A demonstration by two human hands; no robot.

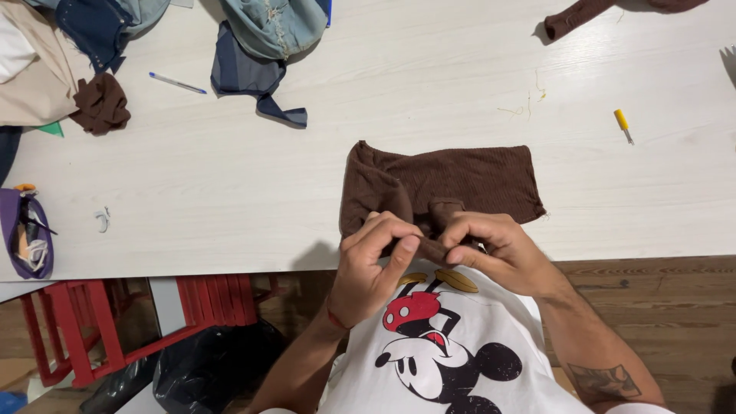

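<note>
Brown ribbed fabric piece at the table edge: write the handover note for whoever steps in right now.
Left hand: pinching the near edge of the brown ribbed fabric.
Right hand: pinching the same edge, fingertips close to the left's.
Fabric: lies flat on the white table, near edge lifted and bunched between both hands.
Nearby: yellow-handled seam ripper to the right, blue pen, denim pieces, small brown scrap to the left.
Done: fabric laid out and gripped. No tool in hand yet.
</note>
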